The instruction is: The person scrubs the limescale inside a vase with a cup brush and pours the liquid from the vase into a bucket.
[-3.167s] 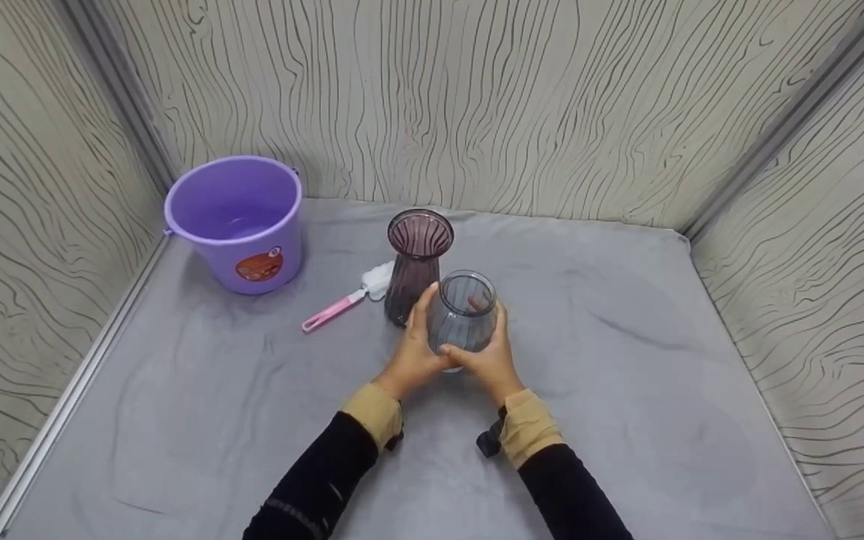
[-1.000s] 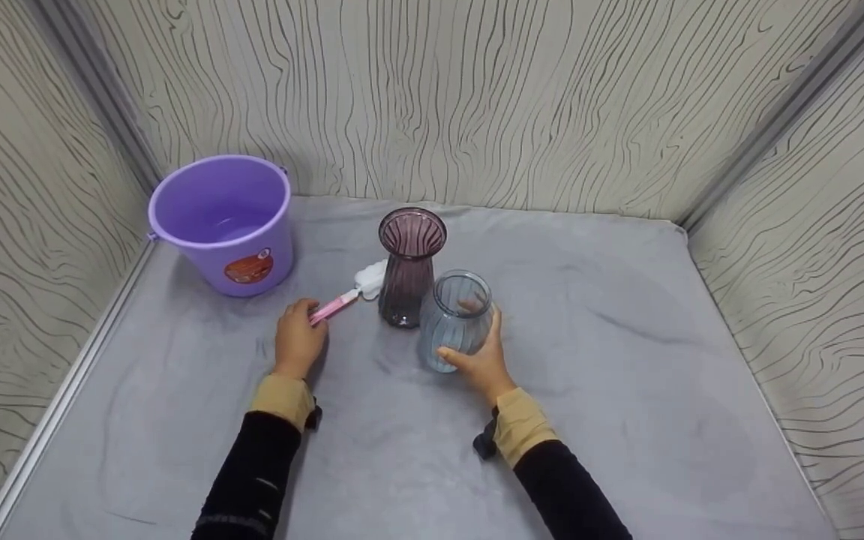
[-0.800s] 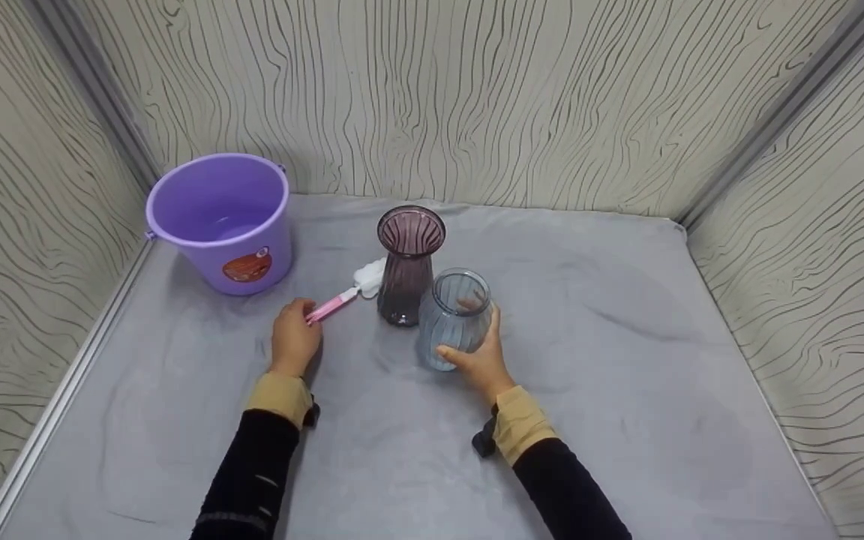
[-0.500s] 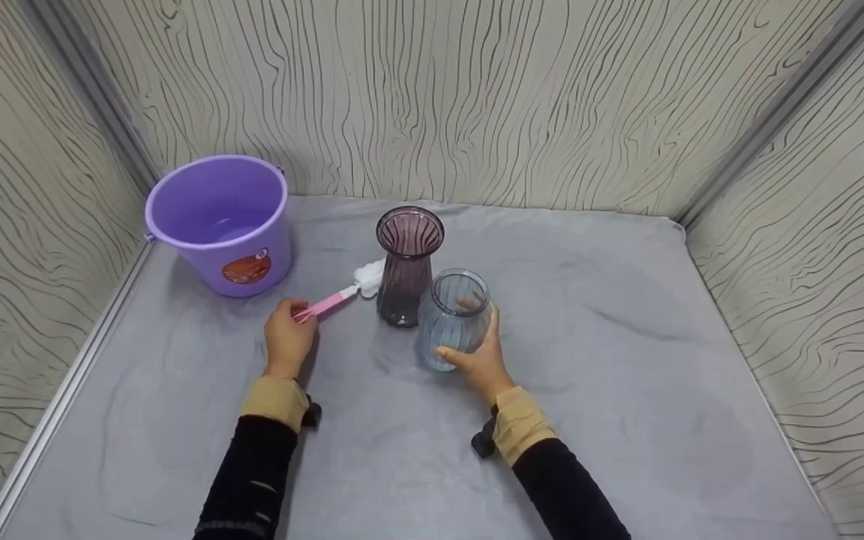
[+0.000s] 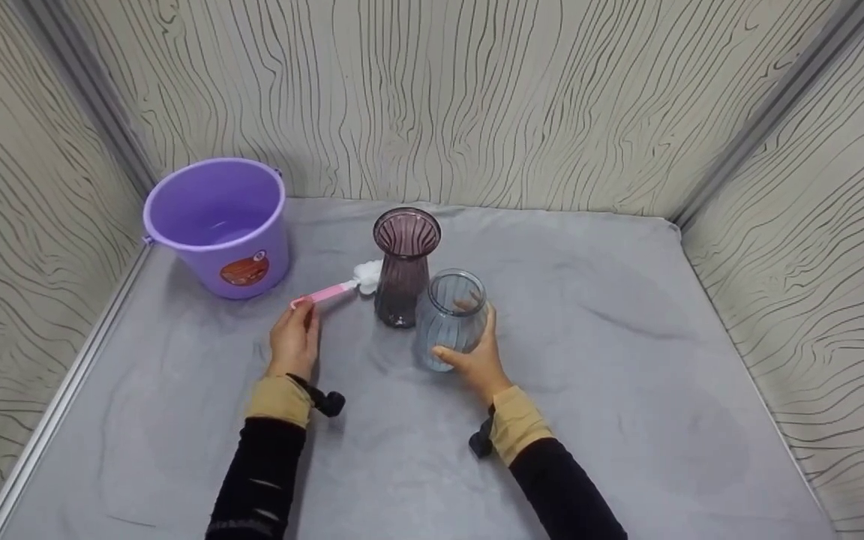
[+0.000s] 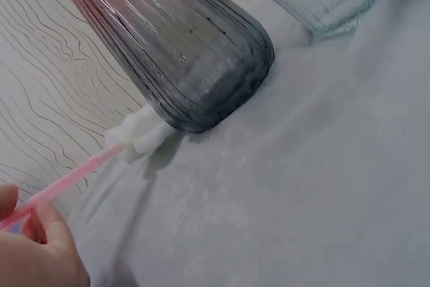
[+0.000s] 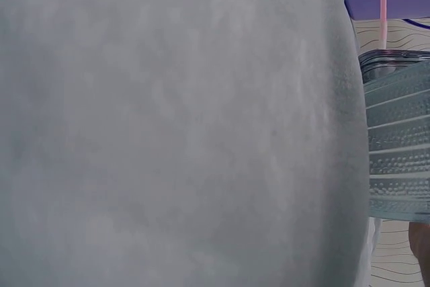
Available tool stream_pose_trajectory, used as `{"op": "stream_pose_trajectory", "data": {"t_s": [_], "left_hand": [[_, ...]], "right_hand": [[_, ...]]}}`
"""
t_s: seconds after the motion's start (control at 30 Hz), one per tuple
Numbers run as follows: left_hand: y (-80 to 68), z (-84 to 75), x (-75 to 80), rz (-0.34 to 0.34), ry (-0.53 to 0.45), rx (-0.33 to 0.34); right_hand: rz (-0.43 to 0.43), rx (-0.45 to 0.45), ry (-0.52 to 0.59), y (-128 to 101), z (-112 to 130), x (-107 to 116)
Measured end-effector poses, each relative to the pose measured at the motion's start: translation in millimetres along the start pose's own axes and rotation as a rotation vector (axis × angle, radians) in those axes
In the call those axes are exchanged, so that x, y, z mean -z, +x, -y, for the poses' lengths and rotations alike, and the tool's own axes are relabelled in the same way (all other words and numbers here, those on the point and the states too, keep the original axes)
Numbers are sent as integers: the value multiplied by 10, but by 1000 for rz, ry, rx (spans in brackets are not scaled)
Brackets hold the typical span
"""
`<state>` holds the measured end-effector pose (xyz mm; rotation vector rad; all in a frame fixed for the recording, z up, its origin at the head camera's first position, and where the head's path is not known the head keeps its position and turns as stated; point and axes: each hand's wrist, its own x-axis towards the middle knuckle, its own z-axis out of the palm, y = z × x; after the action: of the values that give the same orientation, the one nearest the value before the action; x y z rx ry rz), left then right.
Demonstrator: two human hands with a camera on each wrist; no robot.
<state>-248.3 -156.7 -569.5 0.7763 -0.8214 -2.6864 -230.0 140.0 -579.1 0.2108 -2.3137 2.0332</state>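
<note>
Left hand [image 5: 293,343]: pinching handle end of pink-handled, white-headed cleaning brush [image 5: 333,292] | brush axis: slants away rightward, head beside purple fluted glass vase [image 5: 400,294] | right hand [image 5: 483,366]: gripping pale-blue ribbed glass jar [image 5: 445,330], right of brush

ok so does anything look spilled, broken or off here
Nothing stands out: the blue vase, purple vase and bucket look upright, and no spill or break shows. The cloth is only lightly creased.
</note>
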Motion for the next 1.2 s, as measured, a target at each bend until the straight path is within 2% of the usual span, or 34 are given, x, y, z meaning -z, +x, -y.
{"op": "stream_pose_trajectory", "data": {"t_s": [0.1, 0.2, 0.3, 0.43, 0.53, 0.67, 0.97, 1.2], "left_hand": [[-19, -13, -9, -3, -85, 13], [-32, -25, -21, 8, -126, -11], [-35, -34, -46, 7, -173, -74], [-34, -42, -79, -22, -251, -188], [-30, -50, -85, -51, -264, -257], [-28, -83, -71, -91, -258, -299], [-90, -215, -54, -88, -255, -405], [-203, -346, -133, -94, -232, -483]], "right_hand": [[1, -12, -10, 3, 10, 3], [10, -51, -29, -3, 21, 9], [16, -87, -49, -8, 24, 11], [13, -85, -46, 0, 11, 10], [9, -72, -41, 5, -4, 10], [5, -62, -42, 8, -18, 16], [5, -71, -51, 2, -8, 16], [5, -64, -22, 10, -28, 12]]}}
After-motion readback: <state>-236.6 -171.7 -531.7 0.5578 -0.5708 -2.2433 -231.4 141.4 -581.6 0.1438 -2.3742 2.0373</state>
